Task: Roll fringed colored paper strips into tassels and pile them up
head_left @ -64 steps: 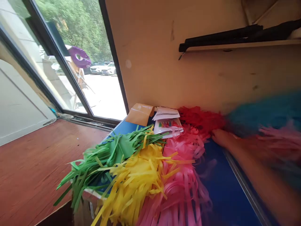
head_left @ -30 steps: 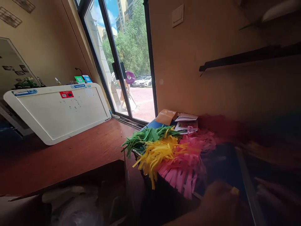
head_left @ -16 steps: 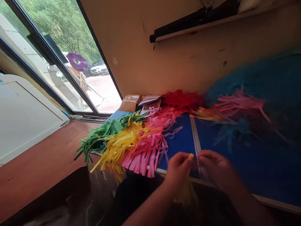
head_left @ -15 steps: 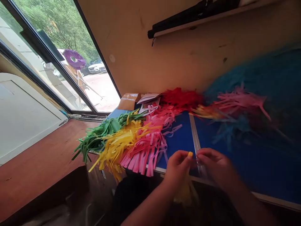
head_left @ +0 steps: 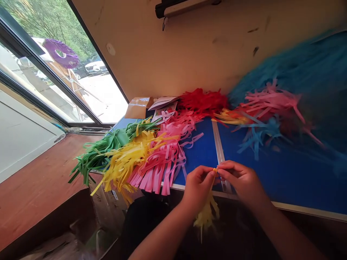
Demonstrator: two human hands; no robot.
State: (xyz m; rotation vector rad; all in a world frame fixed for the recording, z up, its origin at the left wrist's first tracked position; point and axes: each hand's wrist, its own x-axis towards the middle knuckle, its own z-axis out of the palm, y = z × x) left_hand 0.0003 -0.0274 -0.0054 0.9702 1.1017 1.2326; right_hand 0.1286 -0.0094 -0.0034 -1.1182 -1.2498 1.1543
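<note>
A yellow fringed paper tassel (head_left: 206,213) hangs below my left hand (head_left: 199,186), which pinches its narrow top between thumb and fingers. My right hand (head_left: 240,178) is closed too, its thumb and index fingertip meeting at the tassel's small yellow tip. Both hands are over the front edge of the blue table (head_left: 200,159). To their left lie fringed paper strips in pink (head_left: 158,169), yellow (head_left: 132,155) and green (head_left: 108,148), with their ends hanging over the table edge.
Red fringe (head_left: 204,103) lies against the wall. Finished-looking pink tassels (head_left: 273,99) and a blue tassel (head_left: 256,135) are piled at right, before a large blue fringed mass (head_left: 303,68). A brown envelope (head_left: 138,107) sits near the window. Below left stands an open cardboard box (head_left: 107,207).
My right fingertips have closed in on the tassel's tip, where a small gap showed before. The view has shifted, so the table items appear further left and higher.
</note>
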